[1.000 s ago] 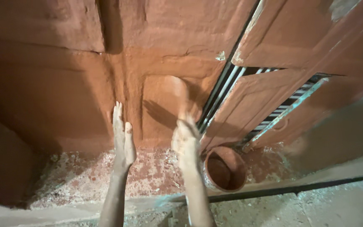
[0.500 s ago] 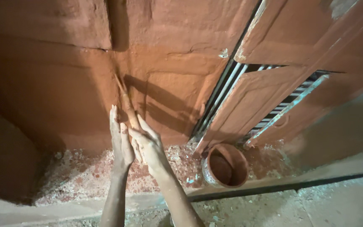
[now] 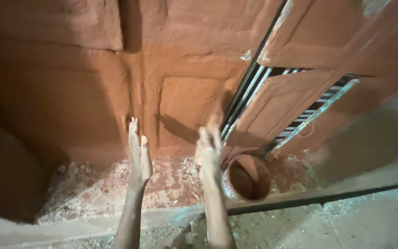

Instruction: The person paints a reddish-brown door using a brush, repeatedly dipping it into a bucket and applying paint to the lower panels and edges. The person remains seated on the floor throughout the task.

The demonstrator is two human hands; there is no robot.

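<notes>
Reddish-brown clay plaster covers the wall (image 3: 70,87) that both hands reach toward, wet-looking and ridged, with a shallow square panel (image 3: 187,108) pressed into it between the two hands and a little above them. The left hand (image 3: 139,154) stands edge-on to the camera, fingers straight, pressed together and pointing up along the wall, its long axis running nearly vertical from the wrist; it grips nothing, and whether its fingertips touch the plaster cannot be told from this angle. The right hand (image 3: 208,150) is raised beside it, a gap between them, fingers loosely spread and open, also empty; its fingertips are blurred, so their exact pose is hard to make out. Both hands and forearms are smeared with pale mud, and the arms are cut off by the lower edge of the frame.

Just to the right of the right hand, a round clay pot (image 3: 247,177) lies tipped with its mouth toward the camera, its inside dark and its contents not visible. Behind the pot, a plastered door (image 3: 295,92) leans open, slits in it showing pale striped bars. Along the foot of the wall, a speckled whitish floor strip (image 3: 84,193) is spattered with red. A dark bar (image 3: 318,200) crosses the ground on the right. The far left corner sits in deep shadow.
</notes>
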